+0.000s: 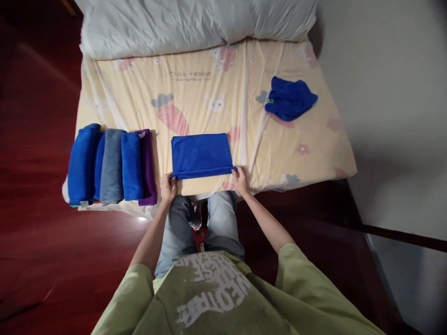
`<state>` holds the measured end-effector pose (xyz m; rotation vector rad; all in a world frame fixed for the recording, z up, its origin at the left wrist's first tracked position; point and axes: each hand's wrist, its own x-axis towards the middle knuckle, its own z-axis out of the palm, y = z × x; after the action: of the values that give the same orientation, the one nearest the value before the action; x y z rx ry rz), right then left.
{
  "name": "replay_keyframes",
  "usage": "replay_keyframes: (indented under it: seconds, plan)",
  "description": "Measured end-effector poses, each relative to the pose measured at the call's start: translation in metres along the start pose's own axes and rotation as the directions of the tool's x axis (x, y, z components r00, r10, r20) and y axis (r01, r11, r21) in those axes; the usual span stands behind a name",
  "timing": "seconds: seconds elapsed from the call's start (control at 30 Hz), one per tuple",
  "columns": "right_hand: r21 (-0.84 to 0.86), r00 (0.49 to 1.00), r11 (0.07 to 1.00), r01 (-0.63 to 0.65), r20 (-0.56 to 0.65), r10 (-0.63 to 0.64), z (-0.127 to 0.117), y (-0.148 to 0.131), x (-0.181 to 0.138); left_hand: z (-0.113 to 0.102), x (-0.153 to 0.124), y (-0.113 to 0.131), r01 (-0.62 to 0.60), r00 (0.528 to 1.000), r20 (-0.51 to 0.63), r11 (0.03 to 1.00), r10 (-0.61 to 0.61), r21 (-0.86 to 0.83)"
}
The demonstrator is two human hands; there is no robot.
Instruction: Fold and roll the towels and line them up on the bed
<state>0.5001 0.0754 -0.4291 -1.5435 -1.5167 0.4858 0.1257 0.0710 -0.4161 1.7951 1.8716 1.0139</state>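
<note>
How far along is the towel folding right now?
Done: a row of folded towels, blue, grey and purple, lies at the left edge of the mattress. In hand: the left hand and right hand pinch the near corners of a flat blue towel. Left: one crumpled blue towel at far right.

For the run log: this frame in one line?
left hand: grips blue towel near-left corner | right hand: grips near-right corner | bed: towel flat | towel row: left | crumpled blue cloth: far right

A home bedroom: a mattress (216,107) (cartoon rabbit sheet) with a duvet (195,23) on dark wooden flooring (35,242).
</note>
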Motion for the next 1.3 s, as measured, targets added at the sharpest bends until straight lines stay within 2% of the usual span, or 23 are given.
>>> replay_keyframes:
  seconds: [0.1,0.2,0.53,1.3]
  plan:
    - [-0.013,0.998,0.998,-0.059,0.016,0.060,0.002,0.004,-0.002,0.002,-0.002,0.000,0.095,0.995,-0.022,0.995,-0.095,0.013]
    - [-0.034,0.996,0.996,-0.088,0.022,0.089,0.004,0.006,-0.002,0.003,-0.004,0.002,0.140,0.990,-0.036,0.990,-0.139,0.029]
    - [-0.061,0.994,0.992,-0.111,0.016,0.112,0.006,0.003,0.002,0.000,-0.002,0.014,0.092,0.994,-0.067,0.995,-0.089,0.042]
    - [-0.084,0.995,0.992,-0.091,-0.042,0.087,0.004,-0.007,0.004,0.002,0.000,0.009,0.078,0.997,-0.015,0.994,-0.078,0.075]
